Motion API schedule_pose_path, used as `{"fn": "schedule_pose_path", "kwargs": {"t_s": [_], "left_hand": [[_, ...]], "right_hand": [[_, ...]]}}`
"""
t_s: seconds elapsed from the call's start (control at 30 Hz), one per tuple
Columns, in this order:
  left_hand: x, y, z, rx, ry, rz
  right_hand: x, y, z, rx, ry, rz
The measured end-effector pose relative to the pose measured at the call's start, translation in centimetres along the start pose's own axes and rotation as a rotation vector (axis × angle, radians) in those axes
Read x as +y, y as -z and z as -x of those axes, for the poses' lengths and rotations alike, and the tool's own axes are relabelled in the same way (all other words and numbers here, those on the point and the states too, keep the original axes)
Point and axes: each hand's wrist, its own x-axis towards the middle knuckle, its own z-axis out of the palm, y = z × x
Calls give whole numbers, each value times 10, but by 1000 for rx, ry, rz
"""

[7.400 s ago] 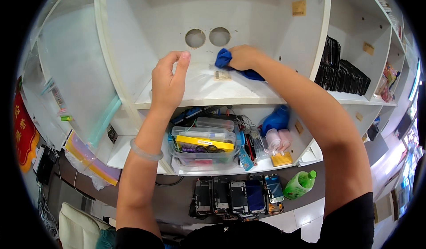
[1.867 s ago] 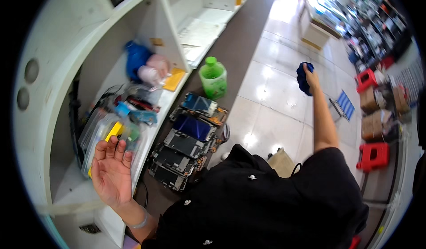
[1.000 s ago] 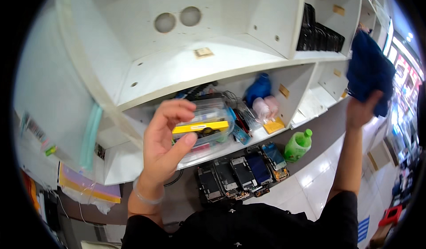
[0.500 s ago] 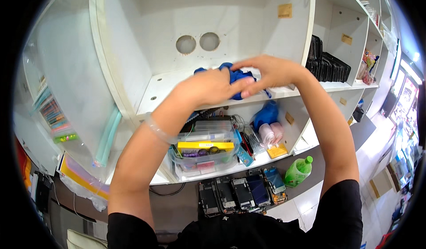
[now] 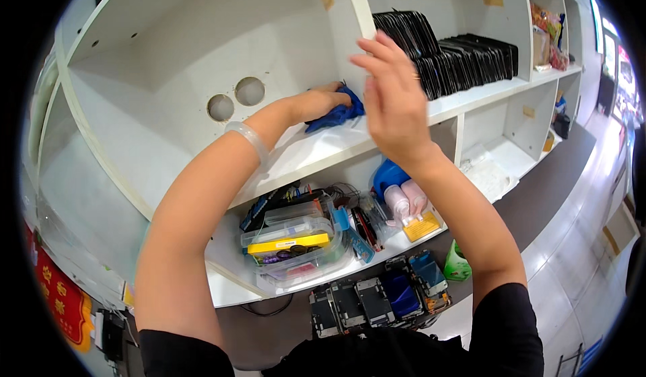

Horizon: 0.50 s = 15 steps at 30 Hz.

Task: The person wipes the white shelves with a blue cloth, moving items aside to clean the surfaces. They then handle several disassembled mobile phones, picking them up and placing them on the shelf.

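Note:
A crumpled blue cloth (image 5: pixel 338 116) lies on the floor of the white cubby (image 5: pixel 289 158), near its right wall. My left hand (image 5: pixel 317 104) presses down on it from above, fingers closed over the cloth and partly hidden by it. A translucent bangle sits on my left wrist. In front of the upright divider (image 5: pixel 356 14) my right hand (image 5: pixel 396 98) is raised, its fingers stretched out and nothing held. Two round holes (image 5: pixel 249 91) show in the cubby's back wall.
Black flat cases (image 5: pixel 464 64) stand in rows in the cubby to the right. Below are a clear plastic box (image 5: pixel 323 256), pink rolls (image 5: pixel 404 202) and a blue bottle (image 5: pixel 387 175). Phone parts (image 5: pixel 373 303) and a green bottle (image 5: pixel 457 262) stand nearer me.
My view has turned to the right. My hands were together at the cloth; now the right hand has come away and up beside the divider, while the left pushes the cloth to the cubby's right corner.

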Motion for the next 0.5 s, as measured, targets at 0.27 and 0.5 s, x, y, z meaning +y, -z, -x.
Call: {"fn": "schedule_pose_path", "kwargs": {"t_s": [0.27, 0.5], "left_hand": [[54, -6, 86, -192, -126, -109], [36, 2, 39, -149, -61, -345]], "right_hand": [[18, -6, 1, -140, 171, 141], [39, -2, -24, -48, 198, -56]]}}
